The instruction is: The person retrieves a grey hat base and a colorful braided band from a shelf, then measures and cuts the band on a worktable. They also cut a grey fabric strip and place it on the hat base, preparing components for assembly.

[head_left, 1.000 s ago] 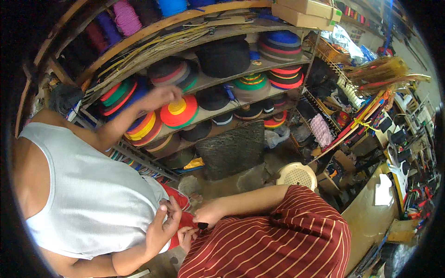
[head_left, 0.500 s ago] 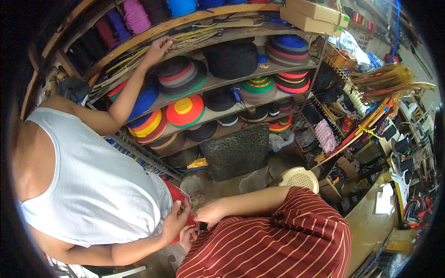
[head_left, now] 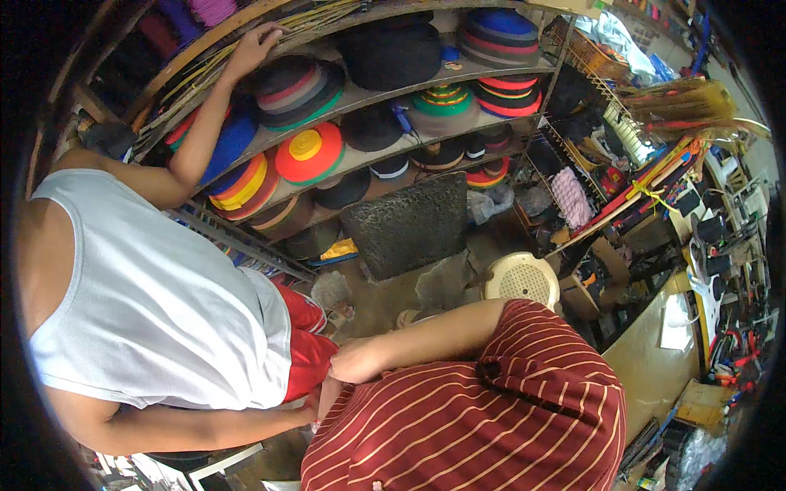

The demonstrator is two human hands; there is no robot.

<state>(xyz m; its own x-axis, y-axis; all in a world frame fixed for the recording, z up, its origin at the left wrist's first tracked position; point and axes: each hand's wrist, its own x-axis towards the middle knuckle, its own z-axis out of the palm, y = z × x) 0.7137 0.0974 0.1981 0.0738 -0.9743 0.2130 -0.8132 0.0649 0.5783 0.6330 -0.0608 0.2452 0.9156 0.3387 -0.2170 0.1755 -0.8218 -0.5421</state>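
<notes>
My right arm reaches leftward from a maroon striped sleeve [head_left: 557, 327]. Its hand [head_left: 356, 360] is closed, fingers curled down, in front of my shirt; what it holds, if anything, is hidden. Just below it a small part of my left hand [head_left: 329, 394] shows, its fingers hidden behind the right hand and shirt. Close by on the left stands a person in a white sleeveless top [head_left: 164, 303] and red shorts [head_left: 309, 348]. That person's raised hand [head_left: 258, 45] rests at a high shelf; the lower hand [head_left: 311, 409] is partly hidden by my shirt.
Shelves ahead carry several hats, among them a red, yellow and green one [head_left: 308, 154]. A dark rough slab [head_left: 409, 225] leans below. A cream perforated stool [head_left: 522, 278] stands right of it. Brooms [head_left: 671, 102], a wire rack and a board [head_left: 647, 368] crowd the right.
My view has shifted, so the shelves sit higher. The other person's lower hand has dropped away from my hands. A small dark thing beside my right hand no longer shows.
</notes>
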